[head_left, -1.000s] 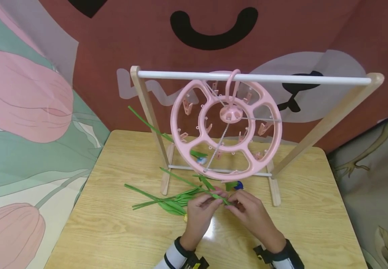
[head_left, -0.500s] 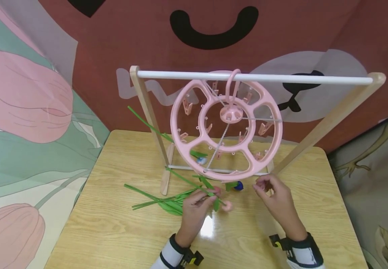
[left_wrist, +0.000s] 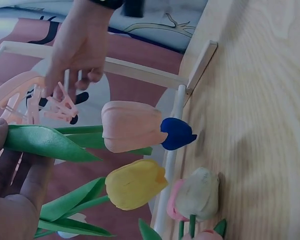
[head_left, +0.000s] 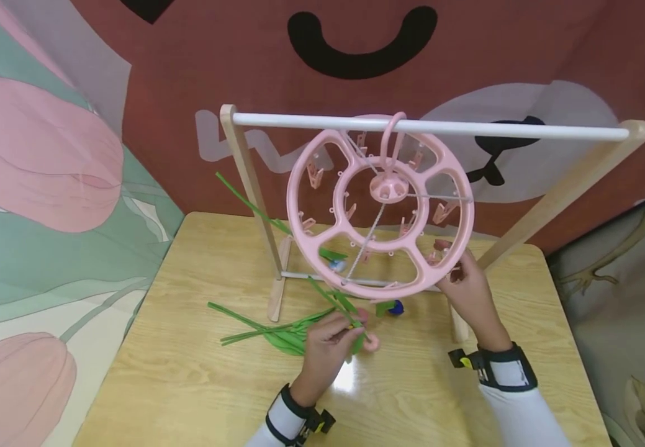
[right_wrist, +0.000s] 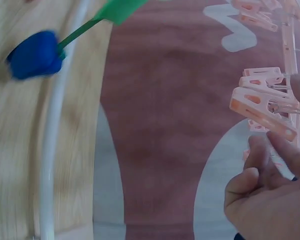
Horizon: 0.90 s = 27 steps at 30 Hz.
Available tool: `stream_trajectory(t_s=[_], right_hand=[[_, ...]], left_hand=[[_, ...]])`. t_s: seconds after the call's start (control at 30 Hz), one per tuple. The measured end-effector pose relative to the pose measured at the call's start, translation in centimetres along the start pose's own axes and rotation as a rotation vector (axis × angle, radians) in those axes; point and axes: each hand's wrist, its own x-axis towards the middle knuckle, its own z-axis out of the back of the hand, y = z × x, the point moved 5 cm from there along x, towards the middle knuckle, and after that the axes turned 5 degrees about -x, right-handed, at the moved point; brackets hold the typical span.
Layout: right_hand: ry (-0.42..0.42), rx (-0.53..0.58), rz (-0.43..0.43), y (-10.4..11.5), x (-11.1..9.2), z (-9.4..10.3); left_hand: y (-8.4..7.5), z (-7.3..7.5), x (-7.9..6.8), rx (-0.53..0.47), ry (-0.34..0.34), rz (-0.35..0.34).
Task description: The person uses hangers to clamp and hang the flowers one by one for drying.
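My left hand point(head_left: 324, 344) pinches the green stem of a peach tulip point(head_left: 371, 343) above the table. In the left wrist view, the tulip's head point(left_wrist: 132, 126) points away from the fingers, with a yellow tulip point(left_wrist: 135, 184) beneath it. At the right lower rim of a pink round hanging dryer point(head_left: 447, 264), my right hand point(head_left: 472, 301) has its thumb and fingertips about a clothespin point(right_wrist: 262, 112). A blue tulip point(head_left: 396, 307) lies under the dryer's front edge. Several green stems point(head_left: 244, 320) spread on the table left of my left hand.
The dryer hangs by its hook from the white top bar point(head_left: 300, 121) of a wooden-legged stand. More clothespins point(head_left: 315, 176) dangle around its rings. A light blue and white flower point(head_left: 337, 266) lies behind the stand's lower bar point(left_wrist: 164, 200). Patterned cloth hangs behind the table.
My right hand has left the tulip and moved right and up to the dryer's rim. My left hand still holds the tulip, and its stem has turned.
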Motion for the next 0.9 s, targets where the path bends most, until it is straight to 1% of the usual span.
stream_trajectory(t_s=[0.13,0.33,0.4,0.53,0.6,0.8,0.9], right_hand=[[-0.010,0.104,0.020,0.4,0.8,0.0],[-0.021,0.199,0.055,0.7,0.8,0.3],[-0.026,0.209,0.067,0.8,0.5,0.4],[-0.047,0.186,0.089,1.0,-0.3,0.6],[-0.050,0.200,0.103,1.2,-0.7,0.8],[0.002,0.326,0.167,2.1,-2.5,0.9],[0.007,0.289,0.200,2.4,-3.3,0.8]], left_hand=[[0.0,-0.1,-0.1,0.046,0.023,-0.017],[-0.2,-0.1,0.0,0.046,0.038,-0.018],[-0.3,-0.1,0.1,0.048,0.040,-0.023],[-0.3,-0.1,0.0,0.066,0.037,-0.030],[-0.4,0.0,-0.1,0.075,0.032,-0.031],[-0.1,0.3,-0.5,0.077,0.016,-0.034],[0.2,0.4,-0.8,0.048,0.006,-0.033]])
